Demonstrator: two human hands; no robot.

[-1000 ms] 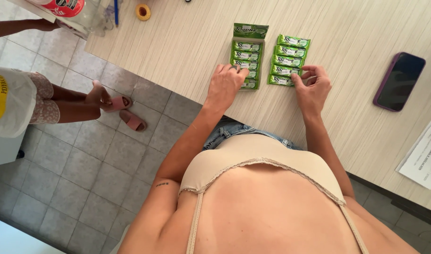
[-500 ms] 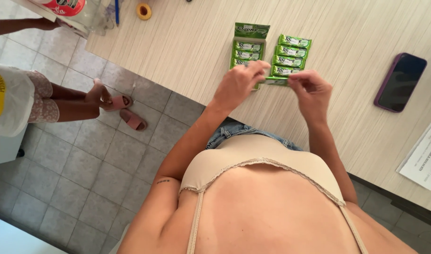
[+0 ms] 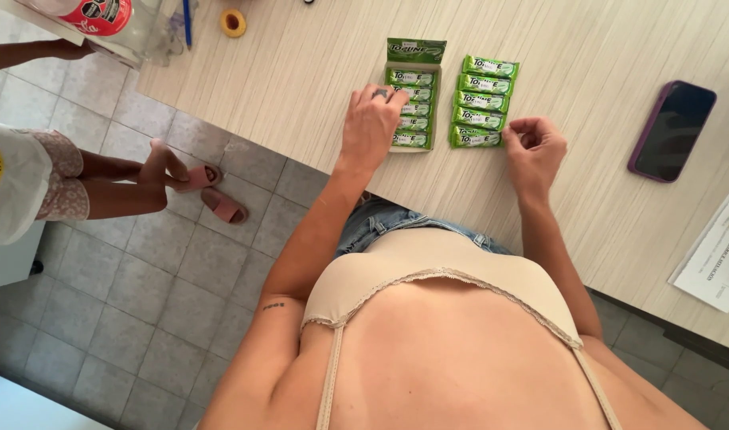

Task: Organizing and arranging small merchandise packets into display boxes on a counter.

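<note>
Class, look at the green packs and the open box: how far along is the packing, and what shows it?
Done: several green packs lie stacked inside the open box. In hand: the left hand rests at the box's edge on the packs there; the right hand is loosely closed beside the loose row, seemingly holding nothing. Left: four loose packs on the table.

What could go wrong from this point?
The left hand presses packs into the open green box; a hard push might shove the light box askew. The right hand rests beside the loose row of packs and could knock it out of line.
</note>
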